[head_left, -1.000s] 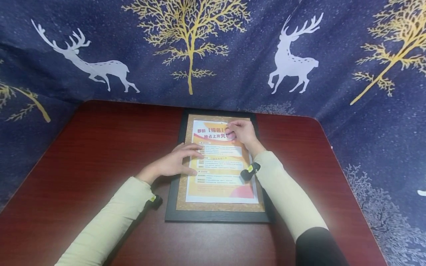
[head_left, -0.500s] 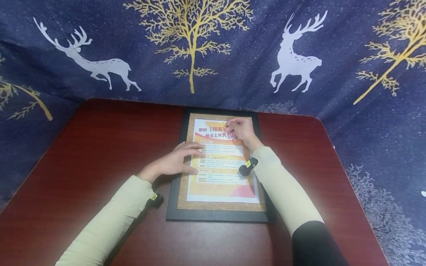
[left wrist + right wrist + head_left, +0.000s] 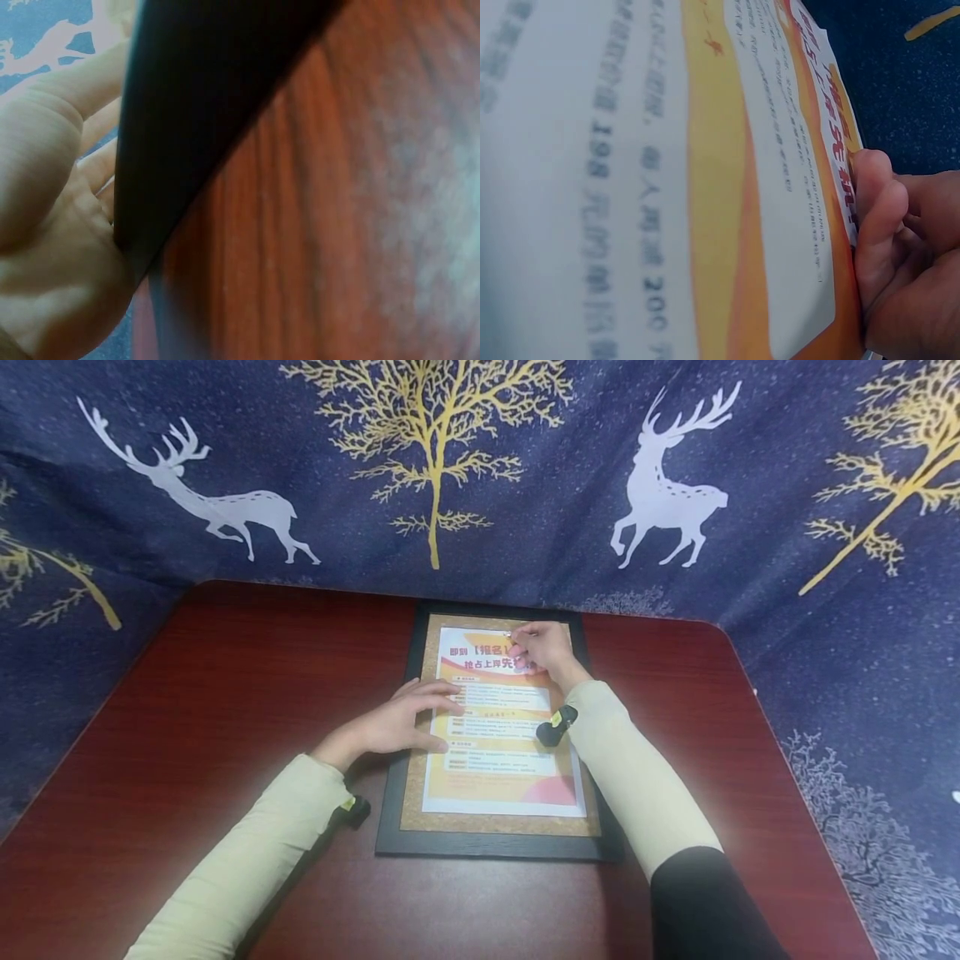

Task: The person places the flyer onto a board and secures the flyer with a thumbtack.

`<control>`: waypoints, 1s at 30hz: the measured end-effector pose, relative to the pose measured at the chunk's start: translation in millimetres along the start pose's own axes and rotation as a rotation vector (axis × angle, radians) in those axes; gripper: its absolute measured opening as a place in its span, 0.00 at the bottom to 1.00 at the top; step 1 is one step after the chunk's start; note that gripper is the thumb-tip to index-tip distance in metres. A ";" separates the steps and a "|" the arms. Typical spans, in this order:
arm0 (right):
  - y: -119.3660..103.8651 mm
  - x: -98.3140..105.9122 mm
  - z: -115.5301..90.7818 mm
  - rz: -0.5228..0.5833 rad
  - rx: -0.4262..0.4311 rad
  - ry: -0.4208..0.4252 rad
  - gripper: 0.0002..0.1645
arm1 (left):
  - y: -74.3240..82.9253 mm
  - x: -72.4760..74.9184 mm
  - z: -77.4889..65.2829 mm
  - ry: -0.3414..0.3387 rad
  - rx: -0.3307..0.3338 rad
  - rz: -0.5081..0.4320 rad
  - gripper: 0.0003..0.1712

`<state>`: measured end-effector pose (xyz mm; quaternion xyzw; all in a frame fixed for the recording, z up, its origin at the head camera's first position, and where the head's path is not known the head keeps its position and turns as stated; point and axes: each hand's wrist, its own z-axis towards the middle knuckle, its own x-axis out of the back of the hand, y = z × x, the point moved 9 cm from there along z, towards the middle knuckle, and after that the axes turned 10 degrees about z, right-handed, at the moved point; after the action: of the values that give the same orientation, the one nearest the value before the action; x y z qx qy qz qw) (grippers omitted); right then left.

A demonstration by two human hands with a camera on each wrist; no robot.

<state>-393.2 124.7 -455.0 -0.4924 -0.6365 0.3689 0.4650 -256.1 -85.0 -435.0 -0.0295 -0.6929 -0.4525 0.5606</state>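
Observation:
A printed poster [image 3: 491,789] in orange, yellow and white lies on a cork board [image 3: 442,823] with a black frame [image 3: 487,844]. My left hand [image 3: 390,722] rests over the board's left side, fingers spread, with fingertips at the poster's left edge. In the left wrist view, its palm [image 3: 60,247] is beside the black frame. At the poster's top, my right hand [image 3: 546,652] has thumb and index finger together on a tiny pale pin-like thing [image 3: 507,634], too small to make out clearly. The right wrist view shows curled fingers [image 3: 881,225] against the poster, their tips partly hidden.
The board lies on a dark red wooden table [image 3: 225,693], near its far edge. Behind hangs a blue cloth [image 3: 540,485] printed with white deer and yellow trees. Small black cameras [image 3: 556,727] are strapped at both wrists.
The head view has shifted slightly. My right fingers have altered a little at the poster's top, still pinched together. My left hand and the poster keep their places.

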 end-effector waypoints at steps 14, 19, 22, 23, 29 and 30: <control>0.6 -2.0 4.0 0.033 -0.092 -0.040 0.14 | -2.2 -0.2 -0.1 -0.001 0.010 -0.004 0.32; 1.2 -2.2 6.9 -0.006 -0.122 -0.034 0.16 | -2.6 -0.5 -0.3 -0.001 0.010 -0.008 0.32; 0.4 -3.5 6.6 0.001 -0.142 -0.042 0.16 | -2.4 -0.5 -0.8 -0.001 0.006 -0.010 0.32; 0.0 -3.9 6.3 0.008 -0.149 -0.045 0.16 | -2.3 -0.6 -0.8 -0.001 0.004 -0.011 0.32; -2.1 -5.1 4.5 0.042 -0.183 -0.063 0.17 | -2.5 -0.9 -0.5 0.001 -0.001 -0.006 0.32; -2.5 -5.2 4.3 0.046 -0.188 -0.066 0.17 | -2.8 -1.0 -0.2 0.001 0.001 -0.005 0.32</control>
<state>-397.6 119.0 -455.2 -0.5359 -0.6719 0.3343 0.3869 -257.0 -86.4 -437.4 -0.0272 -0.6931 -0.4535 0.5597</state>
